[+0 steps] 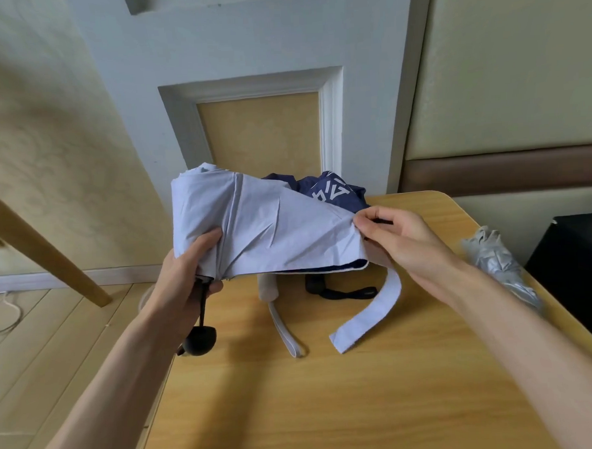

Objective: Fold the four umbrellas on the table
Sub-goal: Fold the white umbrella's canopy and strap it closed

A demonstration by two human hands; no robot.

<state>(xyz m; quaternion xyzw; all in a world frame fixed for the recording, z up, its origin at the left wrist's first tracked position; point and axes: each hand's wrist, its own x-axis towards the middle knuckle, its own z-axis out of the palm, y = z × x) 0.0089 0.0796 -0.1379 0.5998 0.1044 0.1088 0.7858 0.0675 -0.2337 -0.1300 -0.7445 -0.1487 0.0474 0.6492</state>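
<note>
I hold a pale lilac umbrella (260,222) above the wooden table (331,394). My left hand (184,281) grips its bunched canopy just above the black handle (199,339), which hangs down. My right hand (394,236) pinches the loose edge of the canopy at its right side. The umbrella's closing strap (371,316) dangles down to the table. Behind it lies a navy umbrella (334,191) with white lettering, largely hidden, its black handle and strap (339,290) showing under the lilac cloth. A beige handle (269,289) with a white loop strap (286,334) also shows there. A silver-grey umbrella (495,262) lies at the table's right edge.
The table stands against a pale blue door (246,89). A wooden beam (38,248) slants down to the floor at the left, near white cables (7,311). A black box (578,268) stands just beyond the table's right edge.
</note>
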